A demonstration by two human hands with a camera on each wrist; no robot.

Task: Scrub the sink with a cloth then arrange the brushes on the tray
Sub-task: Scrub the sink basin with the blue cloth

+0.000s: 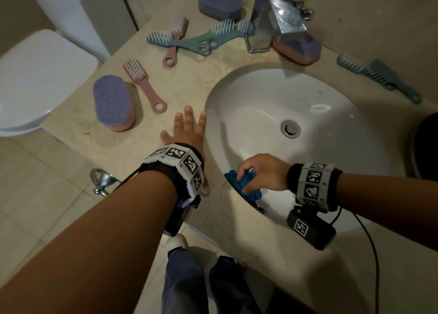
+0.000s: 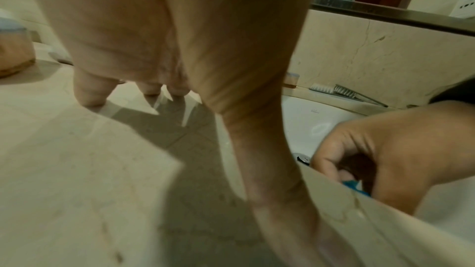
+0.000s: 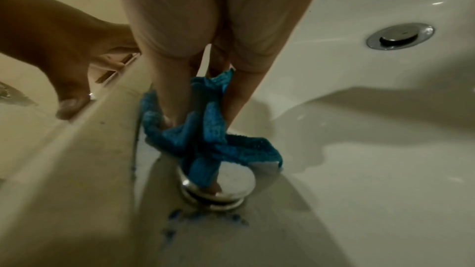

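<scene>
A white oval sink (image 1: pixel 272 96) is set in a beige marble counter (image 1: pixel 123 148). My right hand (image 1: pixel 260 171) grips a bunched blue cloth (image 1: pixel 244 183) (image 3: pixel 205 135) against the sink's near wall, just above a chrome overflow fitting (image 3: pixel 231 188). My left hand (image 1: pixel 187 129) lies flat on the counter left of the sink, fingers straight and spread (image 2: pixel 90 92). Several brushes lie on the counter: two pink handled ones (image 1: pixel 144 86) (image 1: pixel 175 41), teal ones (image 1: pixel 189 42), and purple scrub blocks (image 1: pixel 113 103) (image 1: pixel 219 3).
A chrome faucet (image 1: pixel 277 17) stands behind the sink with another purple scrub block (image 1: pixel 298 48) beside it. Two grey-green brushes (image 1: pixel 379 79) lie at the right against the wall. The drain (image 1: pixel 290 128) sits mid-basin. A white toilet (image 1: pixel 35 81) stands at the left.
</scene>
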